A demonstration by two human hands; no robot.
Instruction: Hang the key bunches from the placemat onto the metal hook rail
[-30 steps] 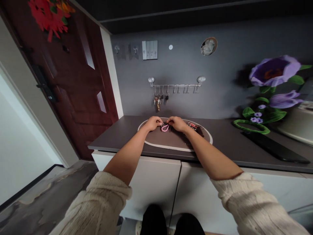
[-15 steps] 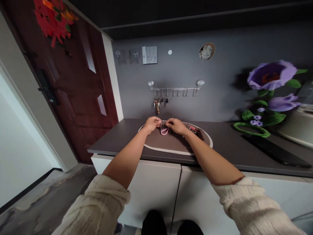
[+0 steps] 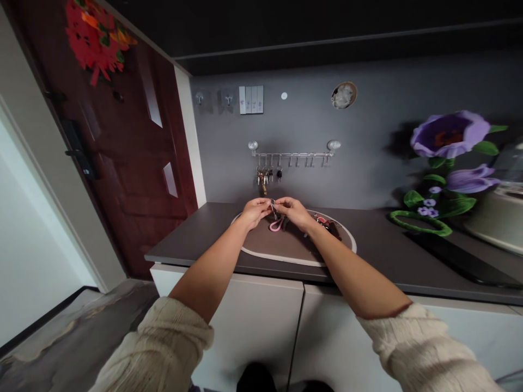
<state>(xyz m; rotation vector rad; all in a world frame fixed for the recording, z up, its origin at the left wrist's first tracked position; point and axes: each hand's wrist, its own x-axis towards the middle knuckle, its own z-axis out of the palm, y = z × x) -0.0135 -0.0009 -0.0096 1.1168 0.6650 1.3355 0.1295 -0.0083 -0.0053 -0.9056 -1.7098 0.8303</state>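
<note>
My left hand and my right hand meet above an oval brown mat with a pale rim. Between their pinched fingertips is a small metal key ring, with what look like keys hanging below it. A pink loop strap hangs or lies just under the fingers; whether it is joined to the ring I cannot tell. Close to my right wrist, on the mat, lies a dark pile of small items with a red ring, partly hidden by my forearm.
A clear hook rail on the grey wall carries several keys at its left end. Purple flowers and a long black flat object are at the right of the counter. A dark red door stands left.
My hands have drawn closer together, and the ring between the fingertips now shows more plainly. The view has tipped slightly, so the scene sits a little lower.
</note>
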